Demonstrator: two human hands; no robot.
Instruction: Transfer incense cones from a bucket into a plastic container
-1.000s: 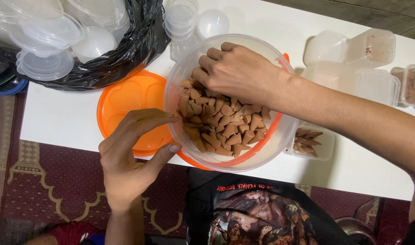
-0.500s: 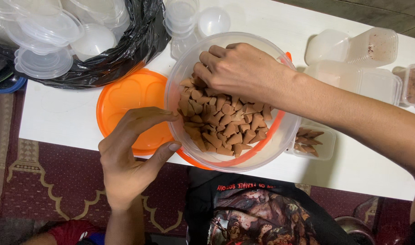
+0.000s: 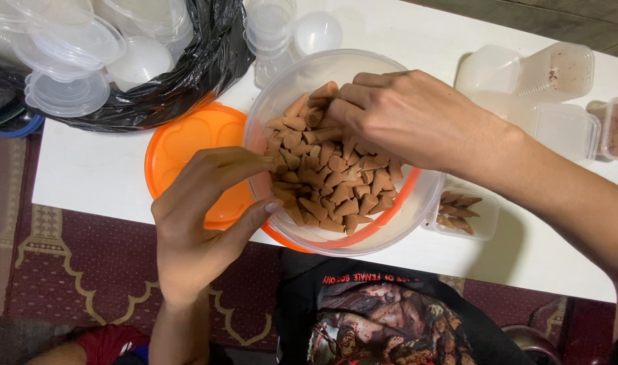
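- A clear round tub [image 3: 336,233] stands on the white table [image 3: 92,179], at its near edge, on an orange lid [image 3: 187,145]. It is about half full of brown cones [image 3: 336,189], too many to count.
- The right hand [image 3: 403,115] reaches into the tub from the far side, fingers curled together on a bunch of cones.
- The left hand [image 3: 201,216] grips the tub's near-left wall, thumb and fingers apart with the rim between them.
- One small clear box [image 3: 464,216] just right of the tub holds a few cones.
- Four lidded boxes [image 3: 525,88] sit at the far right; the outermost shows brown contents.
- A black bag [image 3: 187,74] far left holds many clear cups, count unclear.
- A stack of cups [image 3: 270,34] stands beyond the tub.
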